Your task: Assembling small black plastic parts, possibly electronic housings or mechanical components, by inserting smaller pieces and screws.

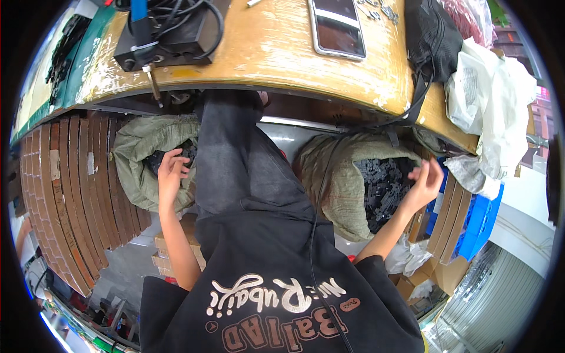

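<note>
My left hand [172, 170] is over the mouth of a green woven sack [132, 141], its fingers loosely bent and apart. Small dark pieces [154, 160] show inside that sack, partly hidden by the hand. On the other side of my legs, a second woven sack [341, 194] stands wide open, filled with small black plastic-looking pieces [382, 191]. At its right rim hovers my right hand [428, 179], with curled but separated fingers. I see nothing held in either hand.
Ahead is a worktable [265, 47] bearing a phone [338, 29], a black box [170, 50] with cables, and a black bag [432, 41]. Stacked brown boards [76, 194] stand left; a blue crate [482, 220] and white plastic bags [488, 88] are right. A cable [318, 217] crosses my front.
</note>
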`<state>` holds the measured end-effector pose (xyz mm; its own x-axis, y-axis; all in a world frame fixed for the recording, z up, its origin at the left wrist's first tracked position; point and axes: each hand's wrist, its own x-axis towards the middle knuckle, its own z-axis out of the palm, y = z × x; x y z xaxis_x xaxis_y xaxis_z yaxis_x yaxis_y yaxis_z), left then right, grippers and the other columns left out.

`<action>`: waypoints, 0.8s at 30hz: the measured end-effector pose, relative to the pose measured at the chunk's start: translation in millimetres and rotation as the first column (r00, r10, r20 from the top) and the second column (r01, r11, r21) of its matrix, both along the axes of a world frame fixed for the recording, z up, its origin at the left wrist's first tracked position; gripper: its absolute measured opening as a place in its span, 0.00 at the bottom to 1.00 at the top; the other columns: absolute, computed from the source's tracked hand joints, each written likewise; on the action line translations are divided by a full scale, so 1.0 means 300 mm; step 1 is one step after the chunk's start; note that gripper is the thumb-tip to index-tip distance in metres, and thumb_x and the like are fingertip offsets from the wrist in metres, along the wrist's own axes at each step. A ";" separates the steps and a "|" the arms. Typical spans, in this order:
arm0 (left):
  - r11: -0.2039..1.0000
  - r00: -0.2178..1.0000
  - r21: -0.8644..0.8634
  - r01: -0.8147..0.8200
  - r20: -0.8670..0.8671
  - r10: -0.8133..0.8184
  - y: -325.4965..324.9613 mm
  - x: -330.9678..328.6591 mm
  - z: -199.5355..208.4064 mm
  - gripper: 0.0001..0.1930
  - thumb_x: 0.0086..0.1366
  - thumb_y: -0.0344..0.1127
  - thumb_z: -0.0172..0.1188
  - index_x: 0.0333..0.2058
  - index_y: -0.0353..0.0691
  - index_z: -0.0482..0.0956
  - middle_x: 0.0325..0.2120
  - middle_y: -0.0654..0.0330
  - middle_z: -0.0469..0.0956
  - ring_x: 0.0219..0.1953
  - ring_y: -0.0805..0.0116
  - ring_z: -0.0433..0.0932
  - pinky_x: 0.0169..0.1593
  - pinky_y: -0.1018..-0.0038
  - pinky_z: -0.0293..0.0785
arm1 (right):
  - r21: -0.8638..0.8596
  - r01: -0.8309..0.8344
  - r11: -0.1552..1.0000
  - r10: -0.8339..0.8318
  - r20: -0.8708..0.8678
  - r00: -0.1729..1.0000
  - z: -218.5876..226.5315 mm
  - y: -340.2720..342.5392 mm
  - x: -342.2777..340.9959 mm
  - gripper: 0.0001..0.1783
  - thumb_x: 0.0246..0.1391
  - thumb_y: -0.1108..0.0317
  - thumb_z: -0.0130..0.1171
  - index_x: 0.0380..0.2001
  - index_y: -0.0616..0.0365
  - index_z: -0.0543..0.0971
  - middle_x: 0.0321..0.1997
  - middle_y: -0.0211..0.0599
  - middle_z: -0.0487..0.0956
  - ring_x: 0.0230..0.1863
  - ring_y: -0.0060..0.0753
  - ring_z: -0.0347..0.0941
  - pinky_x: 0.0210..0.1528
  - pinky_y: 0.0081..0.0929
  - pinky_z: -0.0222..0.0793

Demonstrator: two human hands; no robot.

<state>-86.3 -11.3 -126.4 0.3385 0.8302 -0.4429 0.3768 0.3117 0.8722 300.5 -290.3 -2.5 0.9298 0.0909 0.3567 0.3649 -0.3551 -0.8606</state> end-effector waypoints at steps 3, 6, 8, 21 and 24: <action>0.997 0.996 0.045 -0.055 -0.061 0.058 0.016 -0.082 -0.070 0.12 0.60 0.31 0.45 0.43 0.38 0.67 0.29 0.61 0.74 0.24 0.78 0.69 0.26 0.83 0.67 | 0.002 -0.270 0.963 0.269 0.076 0.960 0.145 0.298 -0.014 0.09 0.49 0.74 0.53 0.35 0.65 0.73 0.30 0.34 0.74 0.24 0.20 0.68 0.28 0.15 0.65; 0.989 0.986 0.003 -0.149 -0.068 0.149 0.019 -0.169 -0.190 0.10 0.58 0.32 0.48 0.40 0.40 0.69 0.25 0.62 0.74 0.20 0.80 0.68 0.23 0.83 0.65 | -0.314 -0.485 0.816 0.568 0.279 0.774 0.155 0.553 0.118 0.11 0.48 0.73 0.52 0.37 0.63 0.74 0.29 0.32 0.75 0.28 0.20 0.69 0.32 0.16 0.65; 0.988 0.984 0.017 -0.151 -0.093 0.152 0.039 -0.175 -0.290 0.10 0.57 0.33 0.50 0.38 0.40 0.71 0.27 0.60 0.76 0.23 0.77 0.71 0.25 0.81 0.67 | -0.569 -0.337 0.750 0.569 0.295 0.768 0.169 0.665 0.228 0.15 0.45 0.73 0.54 0.40 0.57 0.74 0.28 0.34 0.75 0.28 0.20 0.69 0.33 0.18 0.65; 0.961 0.617 0.160 -0.227 -0.740 0.269 0.031 -0.449 -0.773 0.20 0.49 0.36 0.54 0.40 0.32 0.63 0.37 0.43 0.69 0.43 0.46 0.68 0.45 0.62 0.67 | -0.834 -0.344 0.432 0.627 0.003 0.779 0.109 0.810 0.591 0.13 0.49 0.67 0.53 0.41 0.53 0.75 0.28 0.34 0.77 0.28 0.20 0.71 0.31 0.18 0.65; 0.934 0.624 0.072 -0.351 -0.725 0.291 0.070 -0.485 -0.823 0.28 0.47 0.38 0.59 0.44 0.32 0.60 0.41 0.42 0.67 0.45 0.46 0.67 0.47 0.62 0.66 | -0.629 -0.598 0.496 0.632 -0.211 0.746 0.143 0.764 0.616 0.14 0.49 0.69 0.55 0.39 0.63 0.73 0.25 0.27 0.74 0.24 0.14 0.65 0.27 0.11 0.61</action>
